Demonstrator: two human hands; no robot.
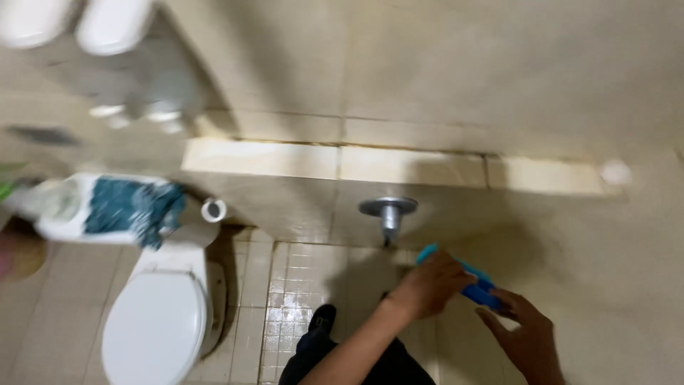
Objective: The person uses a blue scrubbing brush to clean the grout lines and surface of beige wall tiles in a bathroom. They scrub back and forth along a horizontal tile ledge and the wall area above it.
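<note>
My left hand [427, 285] is closed around a blue flat object [476, 289] and covers its middle; a light blue end [426, 252] pokes out at the upper left. My right hand [526, 334] touches the object's darker blue lower right end with its fingertips, fingers spread. Both hands hover low in front of a beige tiled wall, just below and to the right of a metal tap [388, 210]. What the blue object is cannot be told because of blur.
A white toilet [155, 324] with its lid shut stands at the lower left, a blue cloth [132, 207] lying on its cistern. A tiled ledge [399, 165] runs along the wall. Small square floor tiles [296, 299] lie between toilet and hands. My dark shoe [322, 319] is visible.
</note>
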